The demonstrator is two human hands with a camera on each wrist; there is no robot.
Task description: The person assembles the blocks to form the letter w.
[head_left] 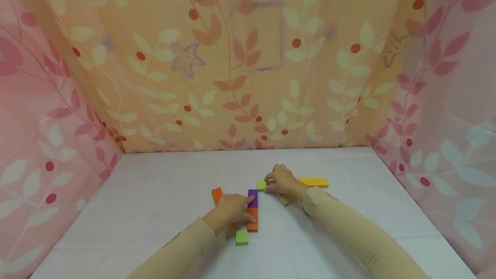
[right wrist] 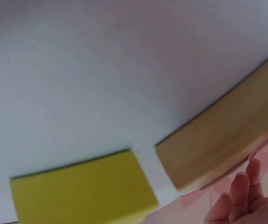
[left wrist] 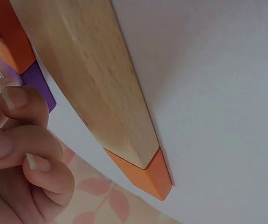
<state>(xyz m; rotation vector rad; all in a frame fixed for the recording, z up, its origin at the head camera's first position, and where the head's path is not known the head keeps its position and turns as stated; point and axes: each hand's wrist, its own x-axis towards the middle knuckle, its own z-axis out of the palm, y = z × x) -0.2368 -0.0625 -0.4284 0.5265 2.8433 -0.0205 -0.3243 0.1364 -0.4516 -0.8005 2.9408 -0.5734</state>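
An orange block (head_left: 252, 219) and a purple block (head_left: 253, 193) lie end to end on the white cloth. My left hand (head_left: 231, 208) holds them from the left, thumb on the orange one and index finger on the purple one; its other fingers are curled. Beneath that hand runs a long wooden piece (left wrist: 89, 79) with an orange end (left wrist: 152, 175), partly covered in the head view. Just beyond the purple block, my right hand (head_left: 284, 181) pinches a light green block (head_left: 261, 186) by its right side. Another wooden piece (right wrist: 217, 140) lies under the right hand.
A second light green block (head_left: 242, 237) sits near the front, close to the orange block's lower end. To the right of the right hand lies a yellow block (head_left: 315, 182). Patterned curtains (head_left: 240, 63) stand behind the table and at both sides.
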